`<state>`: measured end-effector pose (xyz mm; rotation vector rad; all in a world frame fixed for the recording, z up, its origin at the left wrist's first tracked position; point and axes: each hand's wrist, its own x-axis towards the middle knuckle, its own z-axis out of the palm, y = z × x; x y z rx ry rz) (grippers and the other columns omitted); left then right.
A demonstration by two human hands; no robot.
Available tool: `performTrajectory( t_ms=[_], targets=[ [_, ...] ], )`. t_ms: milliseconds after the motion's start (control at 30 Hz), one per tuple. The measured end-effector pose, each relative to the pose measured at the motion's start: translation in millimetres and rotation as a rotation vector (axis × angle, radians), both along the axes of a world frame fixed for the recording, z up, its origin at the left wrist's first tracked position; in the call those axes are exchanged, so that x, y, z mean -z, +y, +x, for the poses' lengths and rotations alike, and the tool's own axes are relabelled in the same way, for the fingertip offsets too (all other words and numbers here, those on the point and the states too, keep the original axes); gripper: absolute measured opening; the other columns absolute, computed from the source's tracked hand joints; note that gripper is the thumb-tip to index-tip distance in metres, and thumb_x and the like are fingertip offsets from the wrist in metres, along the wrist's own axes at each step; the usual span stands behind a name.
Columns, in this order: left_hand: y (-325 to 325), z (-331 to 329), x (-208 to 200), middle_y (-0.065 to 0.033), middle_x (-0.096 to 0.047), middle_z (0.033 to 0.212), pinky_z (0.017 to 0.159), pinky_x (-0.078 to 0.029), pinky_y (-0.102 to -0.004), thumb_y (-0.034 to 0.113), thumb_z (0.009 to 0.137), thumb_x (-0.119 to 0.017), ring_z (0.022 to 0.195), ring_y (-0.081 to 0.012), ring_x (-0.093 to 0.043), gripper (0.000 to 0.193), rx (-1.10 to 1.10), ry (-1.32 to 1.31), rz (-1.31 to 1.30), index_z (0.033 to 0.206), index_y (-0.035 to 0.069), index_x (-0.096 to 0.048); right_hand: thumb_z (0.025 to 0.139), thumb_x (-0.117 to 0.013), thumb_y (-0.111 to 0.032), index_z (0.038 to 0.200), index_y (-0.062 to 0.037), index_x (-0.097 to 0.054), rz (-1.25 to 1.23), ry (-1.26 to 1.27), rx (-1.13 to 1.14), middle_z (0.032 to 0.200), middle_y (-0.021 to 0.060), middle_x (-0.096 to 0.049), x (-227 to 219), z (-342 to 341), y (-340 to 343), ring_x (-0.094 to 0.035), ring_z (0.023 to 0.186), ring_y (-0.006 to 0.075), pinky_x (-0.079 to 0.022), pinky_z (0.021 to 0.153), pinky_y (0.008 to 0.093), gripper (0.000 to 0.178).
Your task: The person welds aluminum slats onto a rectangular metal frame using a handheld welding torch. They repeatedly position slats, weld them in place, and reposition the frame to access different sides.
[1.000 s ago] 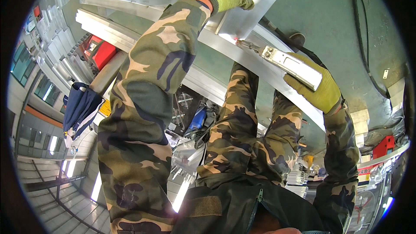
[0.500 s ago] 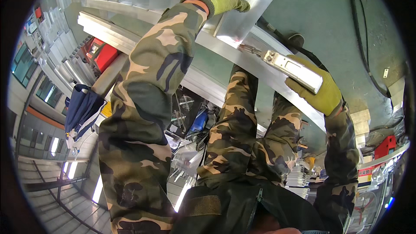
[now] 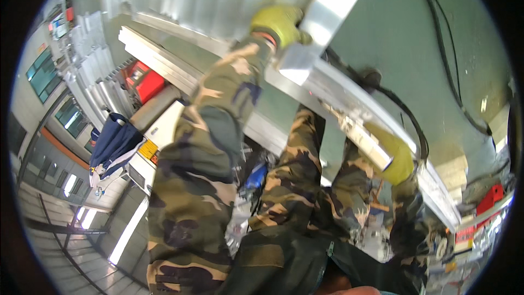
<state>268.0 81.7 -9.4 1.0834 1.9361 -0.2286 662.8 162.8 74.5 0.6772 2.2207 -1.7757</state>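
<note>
In a yellow-green work glove, my left hand (image 3: 277, 26) grips the edge of a wide shiny metal profile (image 3: 333, 5), its thumb lying on the profile. That profile meets a long silvery metal bar (image 3: 292, 88), which runs diagonally across above my legs. My right hand (image 3: 397, 155), gloved the same, is closed around a white-and-silver welding gun (image 3: 368, 145). The gun's narrow tip points up and left towards the bar, a little below the join. Motion blur hides whether the tip touches the metal.
Black cables (image 3: 445, 49) run over the green surface at the right. Ridged metal sheets (image 3: 202, 0) lie at the upper left. A red machine (image 3: 144, 81), a dark blue cloth (image 3: 114, 139) and stacked pale bars (image 3: 155, 52) are on the left. Another red object (image 3: 490, 198) stands at the right.
The gun and my right hand have drawn down, away from the join. The bright spot at its tip is gone. The whole view has shifted and blurred; my left hand still grips the profile.
</note>
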Motion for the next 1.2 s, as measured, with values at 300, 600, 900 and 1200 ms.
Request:
performTrajectory(
  t_ms=[300,600,900,1200],
  targets=[
    [21.7,20.6,-22.9,-0.0165,-0.073,0.12,0.096,-0.054,-0.0431,0.037,0.074,-0.088,0.112,-0.0352,-0.069,0.059,-0.163,0.004,-0.11,0.123,0.007,-0.072,0.082,-0.081,-0.031,0.124,-0.0076,-0.072,0.069,0.046,-0.041,0.106,0.0201,-0.075,-35.2,-2.0,-26.7,-0.072,0.091,0.0389,-0.057,0.079,0.0446,0.049],
    [-12.5,24.9,-15.3,-0.012,-0.073,0.119,0.091,-0.055,-0.0429,0.039,0.085,-0.079,0.108,-0.0338,-0.07,0.051,-0.323,-0.104,0.049,0.127,0.013,-0.069,0.079,-0.082,-0.042,0.128,-0.019,-0.069,-0.027,-0.128,-0.253,0.112,0.0126,-0.074,16.9,-14.7,-58.4,-0.07,0.099,0.0376,-0.056,0.085,0.0461,0.055],
    [-76.2,-173.7,-45.0,-0.0248,-0.048,0.153,0.117,-0.041,-0.0448,0.049,0.08,-0.084,0.143,-0.0385,-0.047,0.096,-0.536,0.499,0.585,0.154,0.004,-0.043,0.076,-0.082,-0.04,0.127,-0.0204,-0.07,0.08,-0.234,-0.191,0.114,0.0115,-0.074,63.2,-15.5,-103.3,-0.069,0.104,0.0365,-0.055,0.092,0.0468,0.056],
    [-88.0,-288.9,-49.2,-0.0251,-0.041,0.16,0.12,-0.038,-0.0401,0.048,0.071,-0.091,0.147,-0.0372,-0.043,0.122,-0.572,0.307,0.132,0.162,0.003,-0.023,0.075,-0.075,-0.024,0.132,-0.019,-0.063,0.282,-0.405,-0.32,0.126,0.0096,-0.065,35.8,-25.2,-121.0,-0.061,0.113,0.0364,-0.048,0.096,0.0491,0.058]
  ],
)
